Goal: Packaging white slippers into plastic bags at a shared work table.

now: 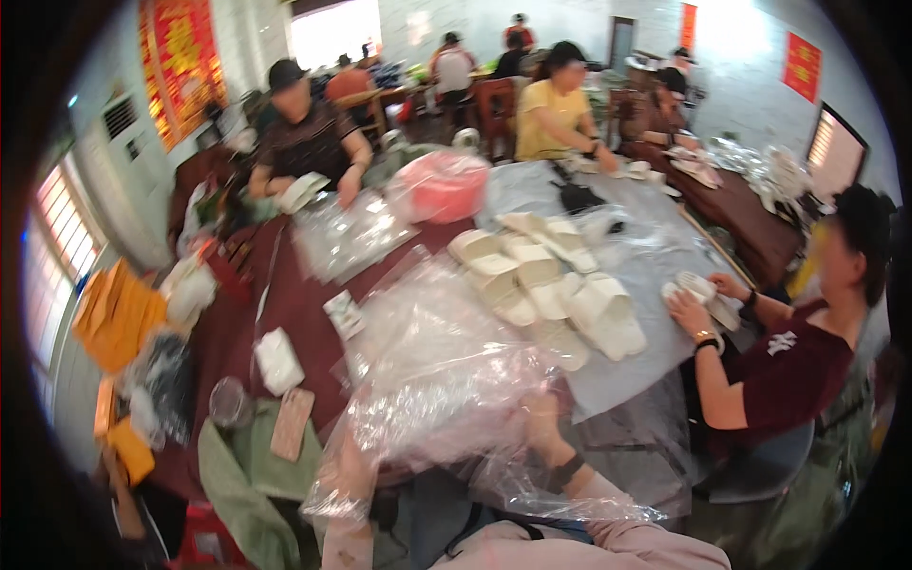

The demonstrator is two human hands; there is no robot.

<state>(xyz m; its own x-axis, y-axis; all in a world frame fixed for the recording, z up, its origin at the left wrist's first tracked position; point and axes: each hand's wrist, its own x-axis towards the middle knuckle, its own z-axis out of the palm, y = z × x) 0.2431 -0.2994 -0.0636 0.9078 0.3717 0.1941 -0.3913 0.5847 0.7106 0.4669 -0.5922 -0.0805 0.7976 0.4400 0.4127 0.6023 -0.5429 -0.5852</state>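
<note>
A loose heap of clear plastic bags point(418, 332) spreads over the table edge in front of me and hangs toward my lap. My right hand point(543, 425), with a dark band at the wrist, is closed on the right side of this plastic. My left hand point(357, 467) is under or behind the plastic at its left side; film and blur hide its fingers. Just beyond the bags lie several pale cream slide sandals point(606, 313), grouped in overlapping rows.
Left of the bags are a white packet point(278, 362), a phone in a pinkish case point(292, 424), a clear cup point(231, 403) and green cloth point(252, 475). A co-worker point(788, 351) at right handles sandals. Two more co-workers sit across the table near a pink plastic-wrapped bundle point(439, 186).
</note>
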